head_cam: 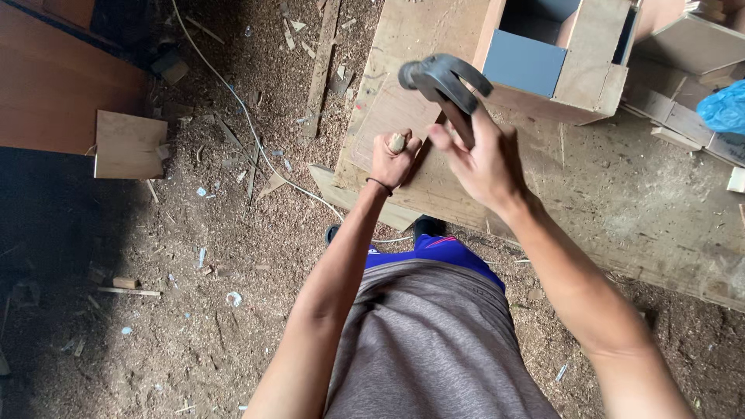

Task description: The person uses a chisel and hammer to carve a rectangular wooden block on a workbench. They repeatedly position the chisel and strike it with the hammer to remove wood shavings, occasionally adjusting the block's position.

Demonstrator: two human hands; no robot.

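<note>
Plywood board: large, pale and scuffed, filling the right and upper centre of the frame; its near edge runs diagonally from centre toward the lower right, and its left edge rises steeply toward the top centre. Open room: a bare stretch of board lies right of the hands, and beyond the left edge a wide floor of sawdust and chips takes up the left half of the frame. Obstructions: a wooden box with a grey inner panel stands on the board at upper centre-right, just beyond the tool; a white cable crosses the floor from the top toward the board's near corner; a loose square offcut lies at middle left beside a brown panel; a blue plastic bag sits at the right edge. Claw hammer: dark grey metal head with a curved claw, blurred, raised above the board at upper centre, its handle largely covered by the grip. Right hand: clamped round the hammer handle. Left hand: closed in a fist at the board's left edge, pinching a small pale piece at its top; what that piece is cannot be told. A dark band circles the left wrist.
</note>
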